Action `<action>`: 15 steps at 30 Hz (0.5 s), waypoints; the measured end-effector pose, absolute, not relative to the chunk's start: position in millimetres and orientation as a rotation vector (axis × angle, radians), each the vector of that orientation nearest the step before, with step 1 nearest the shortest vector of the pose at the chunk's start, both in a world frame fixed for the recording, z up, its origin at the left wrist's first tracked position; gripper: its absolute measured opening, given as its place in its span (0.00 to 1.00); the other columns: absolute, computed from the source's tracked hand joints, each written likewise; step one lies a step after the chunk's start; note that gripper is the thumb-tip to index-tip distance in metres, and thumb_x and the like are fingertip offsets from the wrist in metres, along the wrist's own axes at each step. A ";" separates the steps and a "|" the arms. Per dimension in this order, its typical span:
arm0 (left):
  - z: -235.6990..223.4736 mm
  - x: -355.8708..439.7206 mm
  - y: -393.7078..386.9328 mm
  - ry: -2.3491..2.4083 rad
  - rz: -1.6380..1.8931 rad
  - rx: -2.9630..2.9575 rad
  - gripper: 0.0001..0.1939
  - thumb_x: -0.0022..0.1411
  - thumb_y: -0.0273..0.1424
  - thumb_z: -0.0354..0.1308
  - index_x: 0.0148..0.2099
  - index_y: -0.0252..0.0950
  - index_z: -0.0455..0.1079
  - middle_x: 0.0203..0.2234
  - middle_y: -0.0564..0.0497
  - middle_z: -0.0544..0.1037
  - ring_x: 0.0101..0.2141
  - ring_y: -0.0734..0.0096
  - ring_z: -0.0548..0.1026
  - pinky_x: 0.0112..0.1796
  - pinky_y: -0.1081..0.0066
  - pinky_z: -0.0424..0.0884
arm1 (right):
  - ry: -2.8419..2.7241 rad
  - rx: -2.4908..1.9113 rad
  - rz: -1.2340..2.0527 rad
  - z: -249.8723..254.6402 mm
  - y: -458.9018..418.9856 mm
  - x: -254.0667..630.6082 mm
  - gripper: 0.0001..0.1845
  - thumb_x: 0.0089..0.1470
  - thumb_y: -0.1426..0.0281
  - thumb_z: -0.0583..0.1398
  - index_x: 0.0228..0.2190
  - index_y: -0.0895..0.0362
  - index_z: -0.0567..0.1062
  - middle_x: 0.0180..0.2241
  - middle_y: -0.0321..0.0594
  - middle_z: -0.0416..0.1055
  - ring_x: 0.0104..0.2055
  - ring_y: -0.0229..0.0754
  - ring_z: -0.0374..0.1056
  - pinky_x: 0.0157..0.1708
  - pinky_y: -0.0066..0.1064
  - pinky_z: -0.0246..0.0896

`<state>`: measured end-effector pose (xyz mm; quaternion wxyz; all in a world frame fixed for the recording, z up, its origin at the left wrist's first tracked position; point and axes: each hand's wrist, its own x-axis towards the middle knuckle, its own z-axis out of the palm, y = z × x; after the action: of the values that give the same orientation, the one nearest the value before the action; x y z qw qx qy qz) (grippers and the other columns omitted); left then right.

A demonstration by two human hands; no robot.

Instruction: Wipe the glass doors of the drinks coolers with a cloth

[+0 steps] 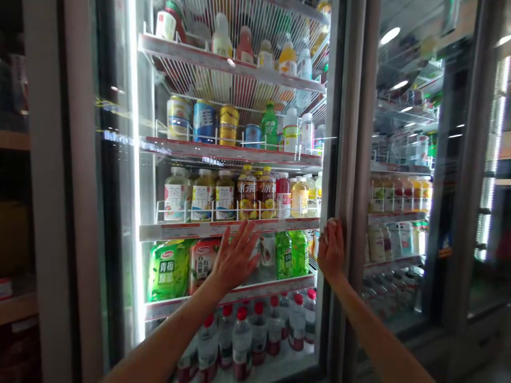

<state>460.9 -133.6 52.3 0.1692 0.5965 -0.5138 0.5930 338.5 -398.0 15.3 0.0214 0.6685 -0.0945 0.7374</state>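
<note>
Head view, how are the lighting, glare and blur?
In the head view, the vertical light strip glares near-white; in the head view too, bright reflections show at upper right; again in the head view, the far-left shelving is dim and soft, while the left hand looks clearer.

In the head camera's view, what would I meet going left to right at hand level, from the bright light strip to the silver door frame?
Green pack, red pack, left hand, green drinks, right hand, silver door frame.
</note>
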 end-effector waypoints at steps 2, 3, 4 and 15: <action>58.7 462.2 -131.8 -1.412 1.691 1.703 0.29 0.60 0.36 0.49 0.62 0.35 0.50 0.59 0.41 0.57 0.61 0.60 0.48 0.59 0.52 0.40 | -0.350 1.984 2.400 44.5 -385.8 348.3 0.29 0.58 0.71 0.47 0.60 0.56 0.50 0.62 0.49 0.45 0.64 0.49 0.42 0.58 0.53 0.47; 61.1 463.4 -130.5 -1.402 1.692 1.708 0.29 0.60 0.35 0.49 0.62 0.35 0.49 0.59 0.41 0.56 0.62 0.60 0.48 0.59 0.52 0.40 | -0.321 1.967 2.411 55.2 -375.0 354.2 0.29 0.58 0.71 0.47 0.60 0.57 0.49 0.63 0.50 0.43 0.64 0.49 0.41 0.58 0.53 0.47; 62.9 465.1 -128.6 -1.394 1.694 1.714 0.30 0.60 0.35 0.49 0.63 0.36 0.48 0.60 0.41 0.56 0.62 0.60 0.48 0.59 0.52 0.40 | -0.237 1.991 2.363 61.6 -362.2 360.0 0.29 0.58 0.72 0.46 0.61 0.57 0.48 0.63 0.49 0.42 0.65 0.49 0.40 0.58 0.53 0.47; 88.6 497.7 -84.8 -1.160 1.805 1.769 0.32 0.60 0.36 0.50 0.64 0.37 0.44 0.60 0.39 0.56 0.61 0.59 0.48 0.59 0.51 0.41 | -0.078 1.934 2.292 94.5 -317.0 383.6 0.33 0.55 0.74 0.48 0.61 0.53 0.45 0.64 0.44 0.38 0.65 0.50 0.39 0.57 0.52 0.48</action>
<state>497.7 -84.8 88.6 0.1791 0.6259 -0.4104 0.6386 383.6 -317.0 94.5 0.0710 0.6430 -0.0259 0.7621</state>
